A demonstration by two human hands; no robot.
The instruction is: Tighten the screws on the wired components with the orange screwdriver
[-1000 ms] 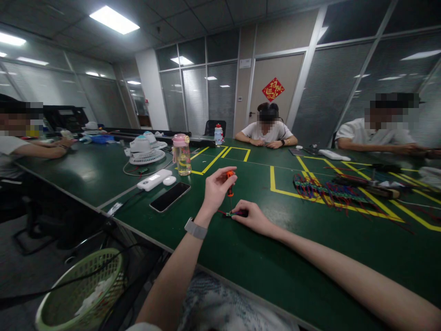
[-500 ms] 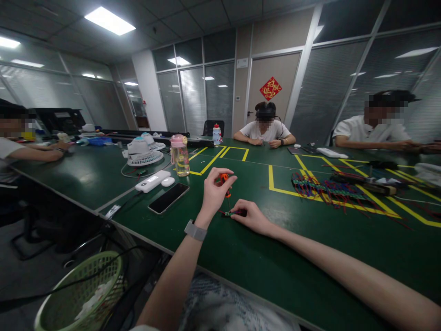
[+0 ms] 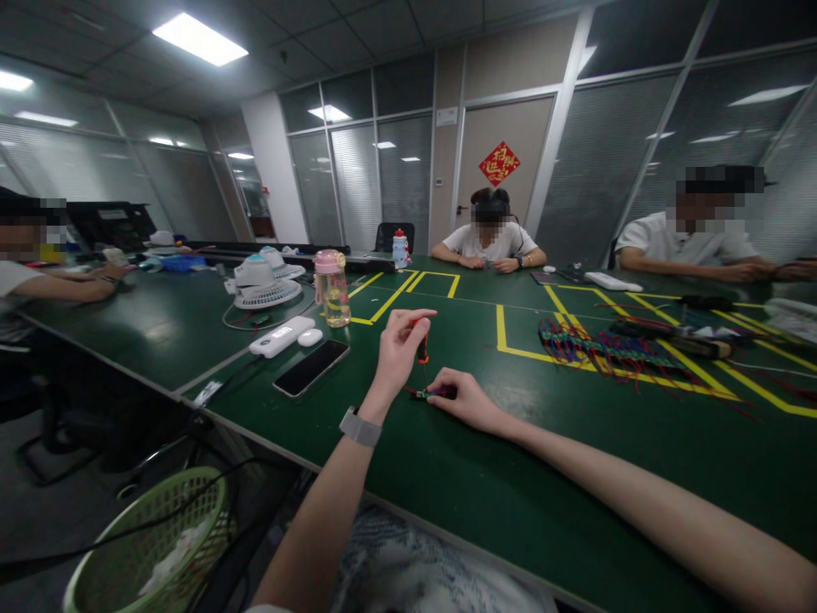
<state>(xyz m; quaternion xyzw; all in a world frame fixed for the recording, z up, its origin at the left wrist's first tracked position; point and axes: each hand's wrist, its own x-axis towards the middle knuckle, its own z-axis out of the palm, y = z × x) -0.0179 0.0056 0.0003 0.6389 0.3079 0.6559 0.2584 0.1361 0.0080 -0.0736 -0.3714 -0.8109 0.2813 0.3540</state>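
My left hand [image 3: 401,340], with a grey watch band at the wrist, pinches the orange handle of a small screwdriver [image 3: 423,351]. The screwdriver stands nearly upright, its thin shaft pointing down at a small green circuit board [image 3: 419,395] with wires. My right hand [image 3: 460,400] lies on the green table [image 3: 511,494] and grips the board's right end between thumb and fingers. Part of the board is hidden by those fingers. Whether the screwdriver's tip sits in a screw is too small to tell.
Left of my hands lie a black phone [image 3: 311,368], a white power bank [image 3: 282,336] and a pink-lidded bottle [image 3: 333,289]. To the right is a row of wired circuit boards [image 3: 613,349]. A green basket [image 3: 153,536] stands below the table edge. Several people sit around the table.
My left hand's fingers have shifted around the screwdriver handle, now covering more of its top. My right hand and the circuit board stay in place.
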